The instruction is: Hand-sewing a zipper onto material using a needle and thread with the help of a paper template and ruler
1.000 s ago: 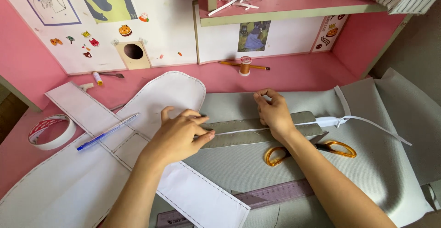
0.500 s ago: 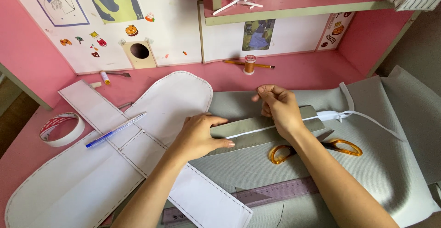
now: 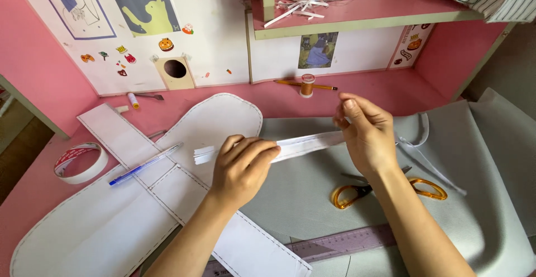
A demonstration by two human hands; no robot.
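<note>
Your left hand (image 3: 243,168) and right hand (image 3: 365,132) pinch the strip's (image 3: 304,144) ends, lifted above the grey fabric (image 3: 301,199), scissors (image 3: 391,190) near.

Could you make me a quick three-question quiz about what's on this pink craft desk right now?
1. What do the left hand and right hand hold between them?
2. True or false: the orange-handled scissors lie on the grey fabric.
3. Which lies nearest the tape roll: (a) blue pen, (b) thread spool, (c) ruler?

Key: 1. A narrow white strip, lifted above the desk. 2. True. 3. (a).
</note>
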